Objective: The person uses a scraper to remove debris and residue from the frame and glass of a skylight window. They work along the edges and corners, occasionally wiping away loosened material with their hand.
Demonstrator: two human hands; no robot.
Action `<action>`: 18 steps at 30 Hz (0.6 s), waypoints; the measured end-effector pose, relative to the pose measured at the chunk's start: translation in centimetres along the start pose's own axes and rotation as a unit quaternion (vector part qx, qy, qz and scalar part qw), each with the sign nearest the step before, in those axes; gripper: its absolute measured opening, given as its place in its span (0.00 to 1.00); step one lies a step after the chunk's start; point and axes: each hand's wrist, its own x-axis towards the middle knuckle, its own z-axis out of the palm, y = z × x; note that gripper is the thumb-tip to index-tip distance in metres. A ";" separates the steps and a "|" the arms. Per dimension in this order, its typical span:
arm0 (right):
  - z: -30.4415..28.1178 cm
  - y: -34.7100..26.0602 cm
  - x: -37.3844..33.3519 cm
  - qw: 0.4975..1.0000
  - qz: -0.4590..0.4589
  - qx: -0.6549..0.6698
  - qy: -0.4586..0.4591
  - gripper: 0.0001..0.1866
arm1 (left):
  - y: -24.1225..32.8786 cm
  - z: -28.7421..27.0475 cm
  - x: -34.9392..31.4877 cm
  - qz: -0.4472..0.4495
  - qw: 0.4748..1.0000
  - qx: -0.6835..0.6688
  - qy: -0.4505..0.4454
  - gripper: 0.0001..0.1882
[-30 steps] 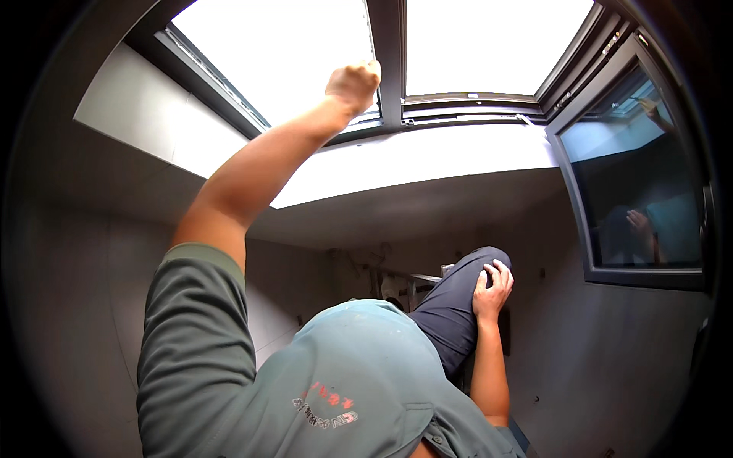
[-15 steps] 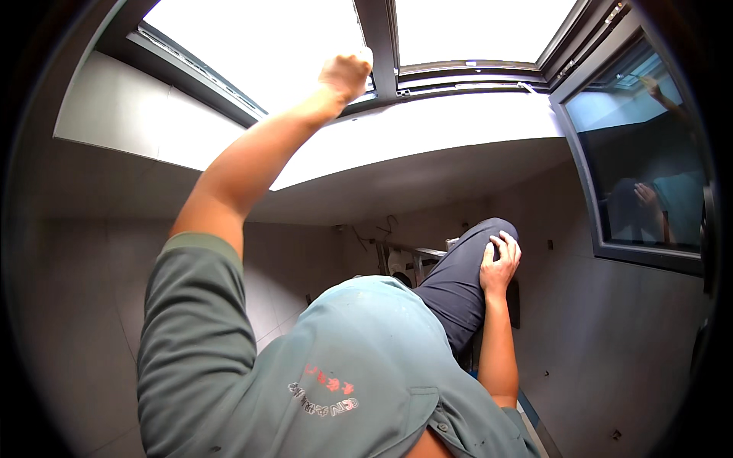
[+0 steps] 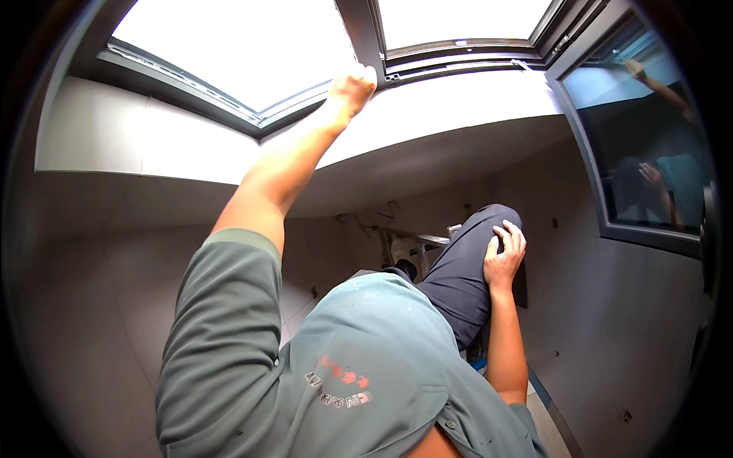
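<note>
My left hand (image 3: 352, 90) is raised to the window, at the bottom of the dark upright bar (image 3: 360, 34) between two panes. Its fingers are curled closed; whatever they may hold is hidden. Below and left of it runs the lower rail of the dark window frame (image 3: 179, 90), with a light strip along its inner edge. My right hand (image 3: 504, 256) rests on my bent knee (image 3: 467, 252) in dark trousers, fingers loosely spread over the cloth.
An open window sash (image 3: 634, 137) with dark glass swings inward on the right, mirroring my arms. The bright tiled sill (image 3: 458, 99) runs beneath the window. Part of a metal ladder (image 3: 427, 241) shows behind my leg, near grey walls (image 3: 611, 320).
My left hand has slid down from beside the upright bar to its lower end, still closed. My right hand stays on the knee. The whole view has shifted slightly.
</note>
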 end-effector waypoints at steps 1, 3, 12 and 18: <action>0.1 0.0 0.0 1.000 -0.001 -0.004 0.002 0.13 | 0.2 0.1 -0.1 0.030 0.999 -0.011 0.028 0.03; 0.0 0.0 0.0 1.000 -0.010 -0.009 0.000 0.13 | 0.4 0.8 0.0 -0.008 0.999 -0.028 0.023 0.03; 0.6 1.3 0.7 1.000 -0.013 0.005 -0.012 0.12 | -6.1 -2.4 -3.4 -0.220 0.954 -0.118 -0.164 0.12; -0.2 1.6 0.5 1.000 -0.013 -0.005 -0.019 0.12 | -12.4 -3.4 -7.4 -0.480 0.787 -0.351 -0.164 0.18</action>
